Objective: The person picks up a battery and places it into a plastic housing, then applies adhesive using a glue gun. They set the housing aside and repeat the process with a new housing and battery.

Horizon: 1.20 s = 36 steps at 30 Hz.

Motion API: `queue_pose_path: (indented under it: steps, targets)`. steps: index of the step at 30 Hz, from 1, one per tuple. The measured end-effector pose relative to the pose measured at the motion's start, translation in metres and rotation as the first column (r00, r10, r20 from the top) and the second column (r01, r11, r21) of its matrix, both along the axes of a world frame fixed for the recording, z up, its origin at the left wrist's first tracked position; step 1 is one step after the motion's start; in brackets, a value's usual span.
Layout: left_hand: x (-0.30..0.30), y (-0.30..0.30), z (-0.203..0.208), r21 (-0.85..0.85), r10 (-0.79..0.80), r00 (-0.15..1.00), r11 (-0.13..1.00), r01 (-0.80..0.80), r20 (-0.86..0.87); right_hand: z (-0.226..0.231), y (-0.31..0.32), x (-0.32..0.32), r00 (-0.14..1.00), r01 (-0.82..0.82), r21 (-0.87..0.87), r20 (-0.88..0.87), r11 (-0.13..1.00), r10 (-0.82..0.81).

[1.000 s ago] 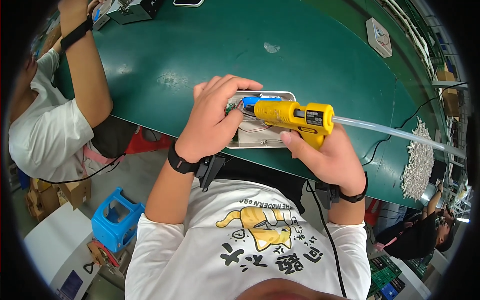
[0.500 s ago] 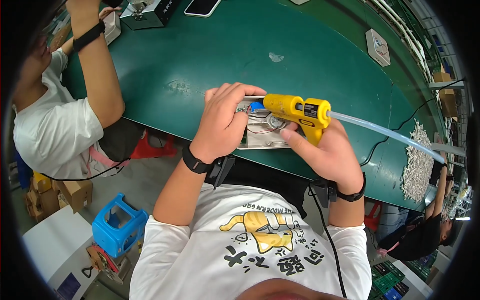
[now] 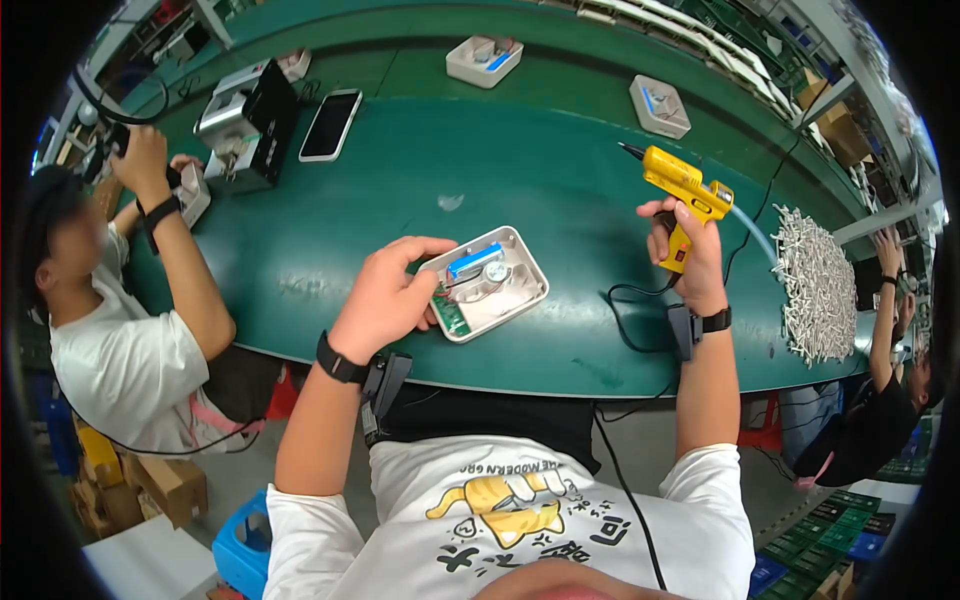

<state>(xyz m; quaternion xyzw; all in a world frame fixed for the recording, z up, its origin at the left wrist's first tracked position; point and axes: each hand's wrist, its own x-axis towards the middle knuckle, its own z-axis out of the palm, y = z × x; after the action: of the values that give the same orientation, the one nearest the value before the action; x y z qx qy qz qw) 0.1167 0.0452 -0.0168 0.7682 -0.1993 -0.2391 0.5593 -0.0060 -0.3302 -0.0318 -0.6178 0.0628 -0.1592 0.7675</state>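
My left hand [image 3: 391,296] grips the left edge of a white plastic housing [image 3: 540,290], thumb over the rim and fingers along its far side. Inside the housing sit a blue battery cell [image 3: 475,261], a round metal part [image 3: 496,271], thin wires and a green circuit board [image 3: 451,314]. Off to the right, my right hand [image 3: 692,249] is wrapped around the handle of a yellow glue gun [image 3: 686,183]. Its dark nozzle points to the far left, away from the housing, and a translucent glue stick [image 3: 754,236] trails from its back.
A heap of small whitish parts [image 3: 815,285] lies at the right. Farther back are a phone [image 3: 331,125], a black box-shaped device [image 3: 247,125] and two similar housings [image 3: 484,62], [image 3: 660,106]. A person [image 3: 130,270] works at the left; a black cord hangs below the gun.
The glue gun has been lifted out of the housing and carried right in my right hand. The housing now lies turned at an angle, with my left hand still on it. The view has shifted.
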Motion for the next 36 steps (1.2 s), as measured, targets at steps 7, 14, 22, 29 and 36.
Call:
queue_pose_path:
  steps: [7,14,22,29,36]
  targets:
    - [0.079,-0.132,-0.022,-0.145,0.053,0.998,0.988,-0.050,0.022,-0.018,-0.022,0.012,0.970,0.176,0.238,0.123,0.955,-0.210]
    - [0.144,-0.214,-0.054,-0.219,0.032,0.897,0.973,0.073,0.441,-0.029,-0.026,0.015,0.971,0.185,0.270,0.099,0.945,-0.218]
    - [0.208,-0.219,-0.046,0.320,0.072,0.528,0.723,-0.612,0.846,-0.031,-0.021,0.018,0.976,0.184,0.270,0.066,0.945,-0.209]
    - [0.248,-0.202,-0.032,0.502,-0.170,0.527,0.633,-0.589,0.833,-0.026,-0.017,0.025,0.981,0.175,0.230,0.047,0.957,-0.190]
    - [0.252,-0.185,-0.018,0.455,-0.156,0.598,0.801,-0.389,0.786,-0.032,-0.018,0.024,0.982,0.182,0.272,0.004,0.945,-0.191]
